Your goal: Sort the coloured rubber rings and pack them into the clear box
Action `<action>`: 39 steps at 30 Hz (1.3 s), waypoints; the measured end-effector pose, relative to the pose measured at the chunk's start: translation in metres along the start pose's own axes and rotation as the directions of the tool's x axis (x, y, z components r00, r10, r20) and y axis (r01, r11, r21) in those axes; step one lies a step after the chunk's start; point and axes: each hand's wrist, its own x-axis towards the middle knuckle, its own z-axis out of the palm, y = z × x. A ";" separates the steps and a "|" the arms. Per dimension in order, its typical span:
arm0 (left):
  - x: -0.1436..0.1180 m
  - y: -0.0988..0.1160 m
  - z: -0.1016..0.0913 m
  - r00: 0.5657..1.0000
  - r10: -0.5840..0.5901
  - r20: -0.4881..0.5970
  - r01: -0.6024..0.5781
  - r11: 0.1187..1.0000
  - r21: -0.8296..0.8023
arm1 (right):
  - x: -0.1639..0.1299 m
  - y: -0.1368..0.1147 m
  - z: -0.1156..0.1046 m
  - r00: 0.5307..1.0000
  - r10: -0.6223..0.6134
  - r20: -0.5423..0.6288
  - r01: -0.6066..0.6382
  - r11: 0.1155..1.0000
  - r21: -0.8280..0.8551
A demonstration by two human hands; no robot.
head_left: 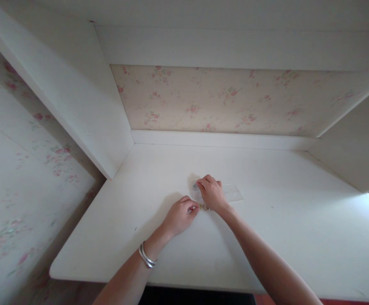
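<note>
Far left of the desk (267,237): wall with pink floral paper (19,178); white upright side panel (76,97) rising from the desk's left rear corner.

Your left wrist carries silver bangles (146,256), over the desk's front portion; your left hand (180,215) rests on the desk top just left of centre, fingers curled in, thumb and forefinger pinched together on a small pale object (203,206); the object is too small to identify; it lies on the desk between your two hands.

Your right hand (212,194) sits just beyond and right of the left, touching or nearly touching it; fingers bent down and bunched, tips pressing a clear plastic piece (232,192) that lies flat on the desk; lower edge of this hand also meets the small pale object; whether the hand grips it, cannot tell.

The clear plastic piece extends right from under the right hand, mid-desk.

Behind the desk: low white back ledge (222,140), floral back panel (229,99) above it; white shelf (235,46) overhead; second white side panel (356,148) at the desk's right rear.
</note>
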 end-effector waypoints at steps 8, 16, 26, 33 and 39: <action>0.002 -0.004 0.002 1.000 -0.016 0.015 0.016 1.000 -0.020 | -0.027 0.018 -0.002 0.972 0.084 -0.221 -0.045 0.983 0.179; 0.003 -0.007 0.006 0.997 -0.057 0.043 0.056 0.998 0.020 | -0.061 0.032 -0.006 0.957 0.143 -0.254 -0.077 0.964 0.253; 0.004 0.000 0.013 0.999 -0.025 0.045 0.010 0.950 0.313 | -0.060 0.025 -0.014 0.962 0.105 -0.251 -0.047 0.972 0.229; 0.006 -0.002 0.012 0.998 -0.054 0.027 0.047 0.979 0.196 | -0.061 0.020 -0.014 0.968 0.089 -0.235 -0.035 0.974 0.223; 0.012 -0.006 0.005 0.993 -0.114 0.016 0.114 0.993 -0.020 | -0.062 0.018 -0.014 0.985 0.005 -0.174 0.038 0.968 0.248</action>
